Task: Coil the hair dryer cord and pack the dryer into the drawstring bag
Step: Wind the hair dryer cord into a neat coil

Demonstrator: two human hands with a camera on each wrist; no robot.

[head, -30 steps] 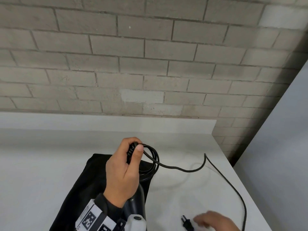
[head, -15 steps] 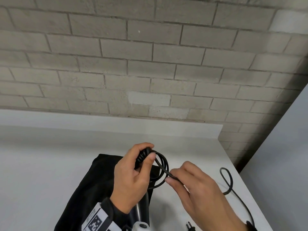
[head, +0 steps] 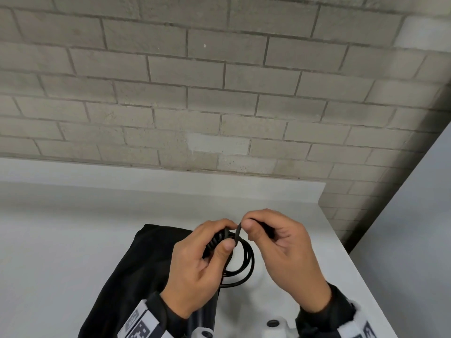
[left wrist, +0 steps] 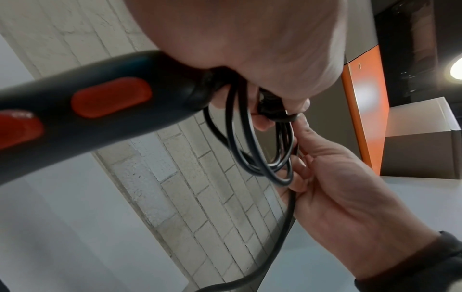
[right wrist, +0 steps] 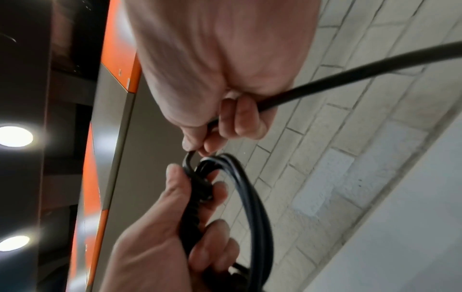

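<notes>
Coiling step — left hand gripping cord loops at dryer handle, above drawstring bag near tabletop's front edge. Right hand pinching next turn. Next, probably: laying it onto loops, feeding remaining slack.

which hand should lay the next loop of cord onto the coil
Right. The right hand already pinches the free cord beside the coil, while the left hand is occupied gripping the coil against the hair dryer handle.

The hair dryer head is cut off; the cord plug is unseen.
</notes>
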